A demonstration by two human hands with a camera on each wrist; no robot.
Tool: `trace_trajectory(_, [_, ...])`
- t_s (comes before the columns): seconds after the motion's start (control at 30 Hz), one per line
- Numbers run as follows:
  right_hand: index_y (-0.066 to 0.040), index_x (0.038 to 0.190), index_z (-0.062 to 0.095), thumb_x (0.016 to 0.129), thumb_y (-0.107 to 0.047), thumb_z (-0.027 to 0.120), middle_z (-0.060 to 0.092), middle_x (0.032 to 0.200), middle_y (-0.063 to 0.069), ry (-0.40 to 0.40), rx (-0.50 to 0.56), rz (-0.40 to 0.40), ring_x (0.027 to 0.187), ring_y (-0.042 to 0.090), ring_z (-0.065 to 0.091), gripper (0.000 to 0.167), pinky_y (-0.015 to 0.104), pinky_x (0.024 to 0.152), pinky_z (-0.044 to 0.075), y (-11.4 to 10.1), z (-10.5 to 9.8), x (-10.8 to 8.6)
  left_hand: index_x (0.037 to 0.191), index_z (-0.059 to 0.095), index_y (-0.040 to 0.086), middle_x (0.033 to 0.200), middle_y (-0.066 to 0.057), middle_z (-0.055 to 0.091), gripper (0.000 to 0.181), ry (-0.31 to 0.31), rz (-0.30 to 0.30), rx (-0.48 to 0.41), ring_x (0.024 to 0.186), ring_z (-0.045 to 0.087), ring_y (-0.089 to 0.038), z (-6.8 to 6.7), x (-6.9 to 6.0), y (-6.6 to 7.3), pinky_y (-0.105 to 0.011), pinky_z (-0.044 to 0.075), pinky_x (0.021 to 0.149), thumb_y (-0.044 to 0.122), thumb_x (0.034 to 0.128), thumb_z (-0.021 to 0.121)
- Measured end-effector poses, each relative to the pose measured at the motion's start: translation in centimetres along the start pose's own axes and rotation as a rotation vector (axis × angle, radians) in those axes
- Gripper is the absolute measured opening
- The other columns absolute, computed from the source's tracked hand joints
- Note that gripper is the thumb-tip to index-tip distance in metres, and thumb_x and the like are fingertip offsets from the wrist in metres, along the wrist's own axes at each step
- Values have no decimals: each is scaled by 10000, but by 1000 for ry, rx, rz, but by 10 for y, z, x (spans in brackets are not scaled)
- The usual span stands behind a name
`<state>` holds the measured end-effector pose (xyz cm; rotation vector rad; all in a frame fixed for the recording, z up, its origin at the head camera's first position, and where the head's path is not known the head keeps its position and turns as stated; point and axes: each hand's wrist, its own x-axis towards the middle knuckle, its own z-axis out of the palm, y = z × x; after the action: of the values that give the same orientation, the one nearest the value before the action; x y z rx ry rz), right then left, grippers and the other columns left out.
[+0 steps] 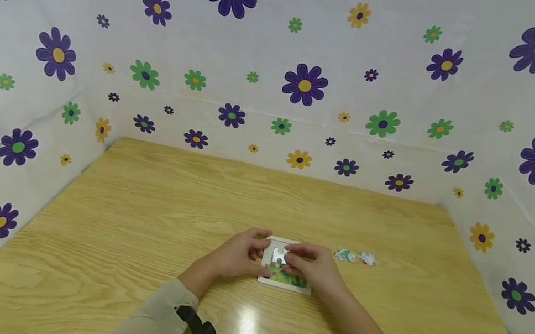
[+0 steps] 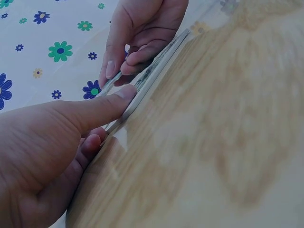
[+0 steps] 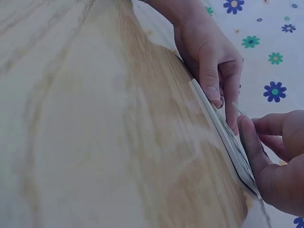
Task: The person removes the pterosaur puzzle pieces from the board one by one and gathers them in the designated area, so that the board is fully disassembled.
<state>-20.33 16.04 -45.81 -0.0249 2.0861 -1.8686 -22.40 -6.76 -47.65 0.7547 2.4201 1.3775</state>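
A small jigsaw puzzle tray (image 1: 284,286) with a pale rim lies on the table, its lower part filled with green and yellow picture pieces. My left hand (image 1: 235,253) holds the tray's left side, the thumb (image 2: 124,93) on the rim and the fingers around the edge. Between thumb and forefinger, my right hand (image 1: 319,267) pinches a puzzle piece (image 1: 279,256) that looks shiny and pale from above. This piece is tilted over the tray's upper part. In the right wrist view it shows only as a thin edge at the right hand's fingertips (image 3: 244,124).
Two loose puzzle pieces lie right of the tray, one white and green (image 1: 344,255), the other white with red and blue (image 1: 367,258). The wooden table (image 1: 168,199) is bordered by a white flower-patterned cloth (image 1: 263,38) at the back and both sides.
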Motion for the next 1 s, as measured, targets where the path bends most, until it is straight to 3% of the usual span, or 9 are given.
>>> trace_trajectory(0.5, [130, 1252, 615, 944, 16, 645, 673, 1116, 165, 141, -18, -20, 817, 106, 710, 330, 233, 763, 585, -2, -32, -13, 1485, 451, 8, 1375, -72, 513, 814, -8, -8, -35, 882, 510, -127, -1, 4, -3, -221, 454, 744, 243, 814, 848])
trace_trajectory(0.7, [127, 1268, 603, 939, -9, 667, 609, 1299, 241, 176, -10, -23, 856, 108, 714, 361, 244, 791, 584, 2, -44, -19, 1487, 457, 33, 1336, -35, 526, 821, -2, -23, -25, 863, 512, -111, -1, 4, -4, -218, 459, 732, 254, 805, 856])
trace_trajectory(1.0, [141, 1212, 617, 914, -65, 723, 664, 1085, 111, 238, -53, -2, 804, 95, 698, 377, 228, 741, 584, 7, -58, -27, 1477, 470, 30, 1339, -34, 535, 820, 7, -40, -54, 865, 518, -119, 1, 2, -1, -215, 465, 729, 224, 787, 869])
